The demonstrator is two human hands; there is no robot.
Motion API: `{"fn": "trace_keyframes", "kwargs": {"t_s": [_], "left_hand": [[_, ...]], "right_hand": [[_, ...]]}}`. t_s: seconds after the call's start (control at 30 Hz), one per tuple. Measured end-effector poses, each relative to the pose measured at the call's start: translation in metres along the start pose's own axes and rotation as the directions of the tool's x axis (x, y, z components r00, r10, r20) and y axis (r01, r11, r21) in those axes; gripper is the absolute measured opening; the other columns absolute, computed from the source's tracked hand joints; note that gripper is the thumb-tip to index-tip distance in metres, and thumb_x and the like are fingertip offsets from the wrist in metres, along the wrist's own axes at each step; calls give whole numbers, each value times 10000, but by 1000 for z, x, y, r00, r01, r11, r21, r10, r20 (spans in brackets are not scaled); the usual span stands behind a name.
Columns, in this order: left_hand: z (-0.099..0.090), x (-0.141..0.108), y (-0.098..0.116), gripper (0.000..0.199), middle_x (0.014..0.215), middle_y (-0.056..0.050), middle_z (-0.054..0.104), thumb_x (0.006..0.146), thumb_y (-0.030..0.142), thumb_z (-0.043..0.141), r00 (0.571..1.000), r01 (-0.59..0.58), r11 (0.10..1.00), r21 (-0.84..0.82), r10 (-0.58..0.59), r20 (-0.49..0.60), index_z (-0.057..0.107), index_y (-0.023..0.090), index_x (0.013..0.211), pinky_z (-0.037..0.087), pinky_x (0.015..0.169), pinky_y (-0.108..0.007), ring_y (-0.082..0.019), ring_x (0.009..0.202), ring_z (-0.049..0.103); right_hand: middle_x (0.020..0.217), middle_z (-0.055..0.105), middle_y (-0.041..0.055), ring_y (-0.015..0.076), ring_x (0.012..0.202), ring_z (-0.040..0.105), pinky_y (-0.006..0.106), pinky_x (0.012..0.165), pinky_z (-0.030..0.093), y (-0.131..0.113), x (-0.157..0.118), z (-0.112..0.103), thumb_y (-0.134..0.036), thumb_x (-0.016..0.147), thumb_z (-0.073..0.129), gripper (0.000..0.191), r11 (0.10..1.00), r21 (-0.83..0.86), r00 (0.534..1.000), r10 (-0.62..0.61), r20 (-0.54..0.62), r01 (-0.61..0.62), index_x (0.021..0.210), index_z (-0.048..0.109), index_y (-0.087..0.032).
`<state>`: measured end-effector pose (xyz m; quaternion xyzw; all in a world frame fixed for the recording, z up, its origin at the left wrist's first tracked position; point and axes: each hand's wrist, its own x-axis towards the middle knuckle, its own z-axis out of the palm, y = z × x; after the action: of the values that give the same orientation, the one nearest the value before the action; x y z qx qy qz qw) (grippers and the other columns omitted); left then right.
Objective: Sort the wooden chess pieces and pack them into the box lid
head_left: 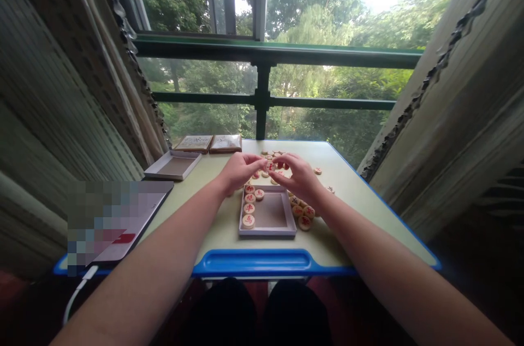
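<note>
Between my two hands, above the far edge of the open box (268,232), is a round Chinese chess piece (270,166) with a red character facing me. My left hand (242,171) pinches it from the left with thumb and fingertips. On its other side, my right hand (298,174) grips it with thumb and forefinger. Several red-marked pieces (249,208) line the box's left side, and one more piece (259,195) lies beside that column. Loose pieces (304,222) are heaped right of the box, and others lie behind my hands, partly hidden.
A shallow box lid (174,166) lies at the table's left, near a folded wooden case (210,143). A laptop (135,215) with a white cable (84,283) takes up the left front. The table (368,226) has a blue edge and stands against a railed window.
</note>
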<state>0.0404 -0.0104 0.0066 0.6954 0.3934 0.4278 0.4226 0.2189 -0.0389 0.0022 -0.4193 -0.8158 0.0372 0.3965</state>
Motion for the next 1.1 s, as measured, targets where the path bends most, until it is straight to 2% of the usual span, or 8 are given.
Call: {"fn": "trace_keyframes", "kwargs": {"t_s": [0.07, 0.13, 0.27, 0.43, 0.57, 0.7, 0.97, 1.1], "left_hand": [[-2, 4, -6, 287, 730, -52, 690, 732, 363, 547, 988, -30, 994, 101, 45, -150, 678, 119, 809, 447, 629, -248, -144, 668, 596], [-5, 8, -13, 264, 704, -41, 684, 735, 337, 519, 969, 2, 976, 220, 52, -241, 675, 126, 772, 440, 635, -244, -148, 679, 596], [-10, 13, -25, 271, 667, -22, 671, 732, 332, 491, 959, 68, 944, 322, 27, -282, 670, 138, 794, 409, 561, -235, -137, 605, 572], [-9, 14, -29, 263, 656, -21, 662, 731, 330, 487, 960, 42, 924, 379, 68, -271, 669, 145, 773, 403, 560, -229, -133, 600, 568], [-9, 13, -26, 271, 639, -21, 652, 738, 338, 481, 923, 16, 901, 434, 153, -352, 672, 147, 754, 395, 570, -240, -135, 593, 557], [-12, 14, -25, 270, 621, -17, 645, 738, 336, 480, 900, 17, 906, 424, 170, -401, 672, 146, 743, 402, 590, -242, -139, 608, 566], [-12, 15, -29, 260, 622, -17, 647, 738, 323, 482, 912, 46, 890, 454, 148, -382, 673, 146, 744, 402, 576, -240, -137, 594, 565], [-14, 14, -30, 277, 654, -27, 663, 756, 322, 463, 922, 71, 858, 508, 137, -361, 679, 149, 763, 420, 588, -244, -145, 609, 577]], "right_hand": [[847, 600, 51, 170, 830, 531, 293, 754, 428, -2, -1, 0, -311, 743, 629, 206, 1000, -26, 997, -7, 80, 9, 903, 644, -182], [838, 595, 53, 181, 852, 517, 307, 778, 417, -5, -3, 1, -334, 729, 649, 197, 997, -64, 982, -20, 189, 33, 868, 676, -197], [790, 581, 51, 181, 810, 494, 315, 765, 406, -10, -5, 5, -395, 711, 667, 227, 989, -128, 945, -32, 325, 78, 845, 714, -217], [808, 550, 50, 164, 784, 490, 303, 758, 403, -8, -6, 9, -401, 707, 673, 236, 989, -115, 945, -56, 321, 97, 852, 723, -223], [824, 533, 52, 156, 773, 484, 302, 750, 406, -8, -7, 11, -395, 708, 675, 248, 990, -107, 949, -50, 310, 87, 883, 722, -226], [798, 539, 52, 157, 768, 479, 291, 727, 406, -10, -7, 11, -380, 716, 672, 242, 992, -103, 943, -39, 330, 77, 882, 721, -212], [814, 540, 49, 160, 793, 499, 302, 762, 409, -9, -6, 13, -361, 725, 663, 230, 996, -65, 936, -35, 351, 62, 888, 714, -208], [860, 544, 55, 175, 843, 513, 311, 785, 417, -8, -6, 10, -374, 711, 668, 304, 998, -46, 928, -30, 370, 51, 965, 692, -210]]}}
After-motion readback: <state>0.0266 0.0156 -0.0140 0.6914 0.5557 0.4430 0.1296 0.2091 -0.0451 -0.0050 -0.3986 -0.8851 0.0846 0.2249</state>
